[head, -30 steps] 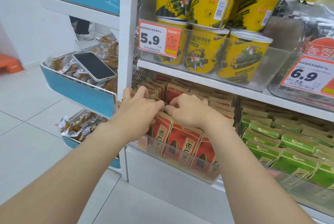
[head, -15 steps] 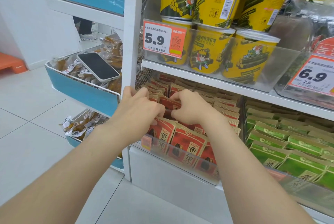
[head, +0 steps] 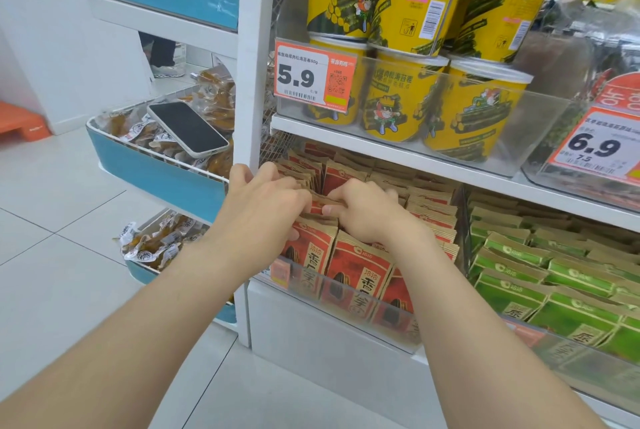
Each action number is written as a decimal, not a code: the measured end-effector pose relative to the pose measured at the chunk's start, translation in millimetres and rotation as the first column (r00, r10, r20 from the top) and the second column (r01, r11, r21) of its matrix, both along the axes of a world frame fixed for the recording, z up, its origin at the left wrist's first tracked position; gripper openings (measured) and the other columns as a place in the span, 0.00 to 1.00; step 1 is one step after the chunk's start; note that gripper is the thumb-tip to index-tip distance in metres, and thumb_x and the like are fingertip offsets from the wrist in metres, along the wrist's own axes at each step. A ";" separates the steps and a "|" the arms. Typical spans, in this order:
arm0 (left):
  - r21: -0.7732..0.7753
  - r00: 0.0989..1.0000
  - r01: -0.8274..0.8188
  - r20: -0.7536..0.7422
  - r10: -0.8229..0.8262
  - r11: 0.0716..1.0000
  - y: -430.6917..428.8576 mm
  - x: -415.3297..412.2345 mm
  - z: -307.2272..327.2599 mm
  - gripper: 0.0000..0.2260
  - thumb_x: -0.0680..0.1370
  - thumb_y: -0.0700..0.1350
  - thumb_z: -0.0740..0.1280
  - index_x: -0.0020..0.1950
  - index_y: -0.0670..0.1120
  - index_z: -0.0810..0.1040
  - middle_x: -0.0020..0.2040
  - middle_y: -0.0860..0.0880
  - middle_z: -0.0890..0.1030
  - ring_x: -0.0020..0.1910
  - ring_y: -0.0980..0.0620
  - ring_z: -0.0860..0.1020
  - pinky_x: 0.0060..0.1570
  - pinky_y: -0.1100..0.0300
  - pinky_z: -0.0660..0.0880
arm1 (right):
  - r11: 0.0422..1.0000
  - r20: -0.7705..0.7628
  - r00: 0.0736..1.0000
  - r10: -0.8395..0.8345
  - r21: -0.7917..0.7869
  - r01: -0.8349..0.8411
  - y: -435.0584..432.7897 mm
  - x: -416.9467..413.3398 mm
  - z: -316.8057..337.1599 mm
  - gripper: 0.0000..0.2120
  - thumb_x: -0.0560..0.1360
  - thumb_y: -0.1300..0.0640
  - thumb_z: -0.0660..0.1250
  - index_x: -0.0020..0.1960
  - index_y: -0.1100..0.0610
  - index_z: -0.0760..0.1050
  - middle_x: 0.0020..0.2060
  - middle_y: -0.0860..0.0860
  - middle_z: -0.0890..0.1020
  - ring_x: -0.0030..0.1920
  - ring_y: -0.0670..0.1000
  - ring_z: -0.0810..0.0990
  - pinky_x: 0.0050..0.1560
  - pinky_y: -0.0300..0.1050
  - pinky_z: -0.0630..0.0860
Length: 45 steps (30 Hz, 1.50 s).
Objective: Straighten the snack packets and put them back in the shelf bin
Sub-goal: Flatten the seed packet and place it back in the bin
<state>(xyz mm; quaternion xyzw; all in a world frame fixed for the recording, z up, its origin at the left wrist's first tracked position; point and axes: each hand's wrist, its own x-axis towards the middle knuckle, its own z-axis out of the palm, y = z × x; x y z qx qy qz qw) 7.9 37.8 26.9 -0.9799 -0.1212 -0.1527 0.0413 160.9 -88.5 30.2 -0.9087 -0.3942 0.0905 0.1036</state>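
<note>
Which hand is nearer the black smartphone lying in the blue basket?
Left. The left hand grips red snack packets right of and below the black smartphone; the right hand pinches them further right.

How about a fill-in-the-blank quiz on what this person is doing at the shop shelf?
1. The left hand and right hand grip ____-fronted snack packets in the clear bin.
2. The price tag in front of the yellow tubs reads ____.
3. On the wrapped snacks in the blue basket lies a ____.
4. The neighbouring packets, to the right of the hands, are ____.
Missing words: red; 5.9; phone; green.
</note>
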 end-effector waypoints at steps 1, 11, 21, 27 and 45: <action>0.012 1.000 0.007 -0.019 -0.007 1.000 -1.8 0.1 -0.3 0.13 0.80 0.54 0.76 0.63 0.60 0.78 0.61 0.57 0.77 0.61 0.50 0.65 0.61 0.46 0.60 | 0.999 -0.030 1.000 0.005 -0.034 -0.006 -1.5 1.5 -2.0 0.14 0.88 0.43 0.60 0.68 0.43 0.80 0.54 0.50 0.82 0.73 0.61 0.72 0.73 0.65 0.59; -0.232 1.000 0.025 0.004 -0.025 0.972 -23.0 -24.2 12.9 0.07 0.75 0.55 0.75 0.43 0.56 0.80 0.39 0.59 0.81 0.45 0.57 0.79 0.44 0.55 0.80 | 0.993 -0.086 0.996 0.034 0.112 -0.024 -16.7 3.0 -3.5 0.10 0.86 0.41 0.63 0.64 0.38 0.79 0.56 0.45 0.84 0.69 0.58 0.73 0.61 0.58 0.57; 0.064 0.977 -0.072 -0.194 0.083 0.995 -57.6 -20.9 -21.2 0.07 0.82 0.43 0.71 0.58 0.54 0.81 0.53 0.51 0.81 0.50 0.44 0.84 0.39 0.54 0.70 | 0.987 -0.086 0.996 0.001 0.158 0.012 -31.2 -9.9 -0.7 0.15 0.87 0.49 0.63 0.71 0.38 0.79 0.67 0.47 0.82 0.78 0.60 0.68 0.75 0.67 0.57; 0.070 0.979 -0.108 -0.165 0.118 0.992 -69.0 -24.7 -20.7 0.11 0.83 0.34 0.65 0.58 0.49 0.80 0.52 0.50 0.72 0.54 0.42 0.84 0.41 0.53 0.67 | 0.987 -0.086 0.996 0.000 0.161 0.013 -33.4 -15.5 3.1 0.14 0.88 0.49 0.62 0.70 0.38 0.80 0.70 0.48 0.81 0.79 0.60 0.66 0.75 0.66 0.57; 0.004 0.973 -0.039 -0.229 0.039 0.999 -90.7 -45.3 -2.8 0.11 0.82 0.38 0.68 0.48 0.50 0.68 0.46 0.49 0.73 0.52 0.41 0.83 0.42 0.54 0.68 | 0.966 -0.110 0.993 0.033 0.258 -0.003 -39.5 -24.2 16.6 0.19 0.85 0.50 0.66 0.37 0.53 0.80 0.30 0.49 0.80 0.40 0.55 0.79 0.52 0.52 0.76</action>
